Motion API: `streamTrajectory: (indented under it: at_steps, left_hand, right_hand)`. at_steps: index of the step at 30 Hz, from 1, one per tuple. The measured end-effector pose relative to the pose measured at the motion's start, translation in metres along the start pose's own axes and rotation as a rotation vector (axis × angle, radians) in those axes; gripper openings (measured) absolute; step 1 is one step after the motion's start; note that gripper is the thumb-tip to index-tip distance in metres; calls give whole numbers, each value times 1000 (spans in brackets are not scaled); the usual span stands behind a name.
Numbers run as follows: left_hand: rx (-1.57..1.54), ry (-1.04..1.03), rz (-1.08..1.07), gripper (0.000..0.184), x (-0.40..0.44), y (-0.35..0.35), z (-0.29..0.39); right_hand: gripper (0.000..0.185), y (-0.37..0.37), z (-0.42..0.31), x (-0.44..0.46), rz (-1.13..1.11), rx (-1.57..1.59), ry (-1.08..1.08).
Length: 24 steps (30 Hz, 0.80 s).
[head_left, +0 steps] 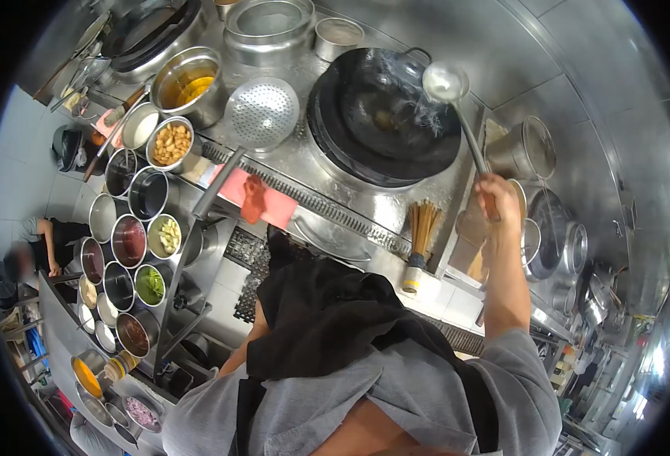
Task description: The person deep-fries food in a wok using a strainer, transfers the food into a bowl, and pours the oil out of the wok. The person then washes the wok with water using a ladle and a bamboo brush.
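Note:
My right hand is wrapped round the wooden end of a ladle. The ladle's round metal bowl is above the right rim of a black wok, and clear liquid streaks from it into the wok. A small brownish patch shows at the wok's bottom. Of my left arm, part of the forearm appears beside the black apron; the hand itself is hidden. Left of the wok lies a perforated strainer, its handle reaching over the counter's front edge.
A bamboo wok brush stands at the front edge. Pink cloths lie under the strainer handle. Several ingredient pots, including one of fried chunks, crowd the left. A pot of yellow liquid is behind them. Another person is at far left.

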<state>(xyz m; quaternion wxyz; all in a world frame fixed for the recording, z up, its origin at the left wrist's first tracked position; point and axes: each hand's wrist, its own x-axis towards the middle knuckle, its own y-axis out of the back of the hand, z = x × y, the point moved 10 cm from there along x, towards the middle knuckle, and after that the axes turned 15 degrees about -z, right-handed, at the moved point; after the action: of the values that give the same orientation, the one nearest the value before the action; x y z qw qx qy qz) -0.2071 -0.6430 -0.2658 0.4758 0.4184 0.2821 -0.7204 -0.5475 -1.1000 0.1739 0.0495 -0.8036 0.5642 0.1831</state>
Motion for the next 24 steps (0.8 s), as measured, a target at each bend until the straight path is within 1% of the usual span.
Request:
streamTrajectory:
  at_steps: [2, 5, 7, 10, 11, 12, 14, 15, 16, 18, 19, 20, 23, 24]
  left_hand:
    - [-13, -42, -12, 22, 19, -16, 30]
    - [-16, -105, -37, 22, 42, -39, 80]
    - [-15, -129, -54, 22, 51, -49, 98]
    - [8, -153, -75, 22, 63, -58, 122]
    - [16, -152, -75, 22, 67, -60, 123]
    - [24, -147, -75, 22, 68, -59, 120]
    - [23, -124, -65, 22, 69, -53, 109]
    - [24, -109, -56, 22, 68, -49, 100]
    - [20, -93, -46, 22, 66, -46, 91]
    - [3, -65, -29, 22, 63, -38, 71]
    - [-9, -51, -18, 22, 61, -34, 61]
    - [-19, -41, -11, 22, 59, -33, 51]
    - [-65, -21, 20, 22, 51, -24, 30]
    - [-85, -17, 30, 22, 49, -20, 25]
  right_hand:
    - [32, 27, 21, -39, 20, -102, -48]
    - [28, 50, 50, -83, 18, -111, -85]
    - [30, 47, 64, -100, -96, -129, -82]
    - [30, 27, 63, -122, -47, -198, -91]
    - [34, 22, 70, -121, -89, -269, -112]
    - [34, 17, 72, -120, -85, -270, -106]
    - [42, -8, 68, -118, -111, -325, -49]
    - [48, -16, 66, -116, -126, -469, -100]
    - [48, -21, 65, -112, -129, -480, -96]
    - [49, -39, 42, -101, -51, -998, 68]
    - [49, -43, 41, -93, -36, -954, 7]
    - [49, -46, 43, -84, -46, -957, 11]
    - [50, -59, 25, -60, -5, -1037, 311]
    - [50, -63, 21, -51, -23, -1039, 323]
